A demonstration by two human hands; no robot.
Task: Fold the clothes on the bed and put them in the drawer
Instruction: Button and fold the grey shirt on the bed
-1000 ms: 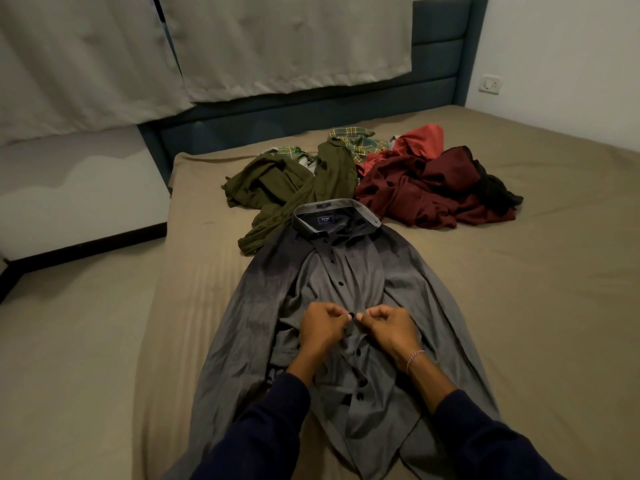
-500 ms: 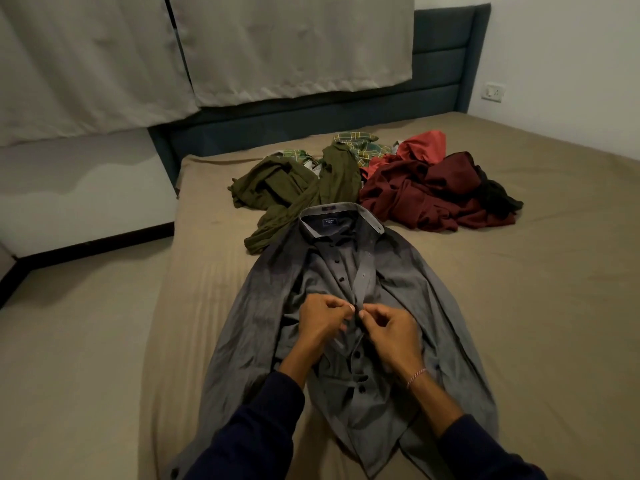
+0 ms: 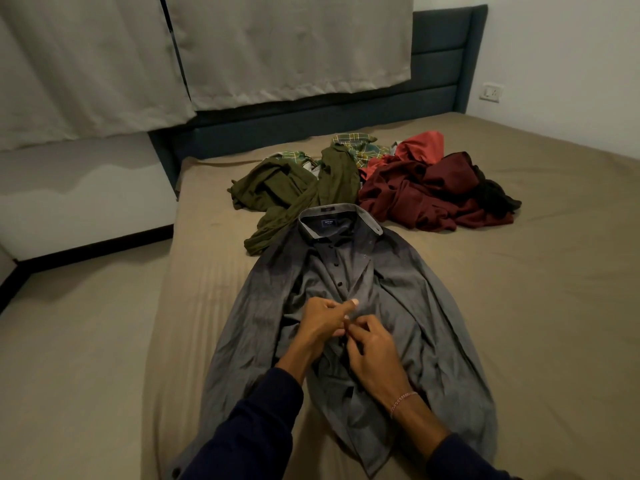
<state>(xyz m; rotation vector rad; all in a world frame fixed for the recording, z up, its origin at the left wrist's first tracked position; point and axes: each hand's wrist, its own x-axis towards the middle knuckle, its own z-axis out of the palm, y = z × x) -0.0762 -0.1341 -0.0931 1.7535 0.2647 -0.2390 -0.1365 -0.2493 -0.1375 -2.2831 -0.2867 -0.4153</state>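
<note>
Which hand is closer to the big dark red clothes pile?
Right. The right hand pinches the grey shirt on the side toward the dark red clothes pile; the left hand sits farther over, on the shirt's other side.

A shirt (image 3: 398, 306) lies spread flat on the bed (image 3: 519, 289), its collar (image 3: 332, 220) at the far end and its hem towards the person. The left hand (image 3: 322, 323) and the right hand (image 3: 372, 351) are on the middle of the shirt, touching each other at the button line, left hand a little farther than the right. Behind the collar lies a heap of clothes (image 3: 374, 181): one garment (image 3: 294, 192) at the left, reaching under the shirt's left shoulder, another bundle (image 3: 422, 192) at the right. Behind the heap stands the headboard (image 3: 433, 81), with curtains (image 3: 259, 46) hanging before it. A wall socket (image 3: 491, 92) is right of the headboard. The floor (image 3: 69, 323) lies left of the bed
</note>
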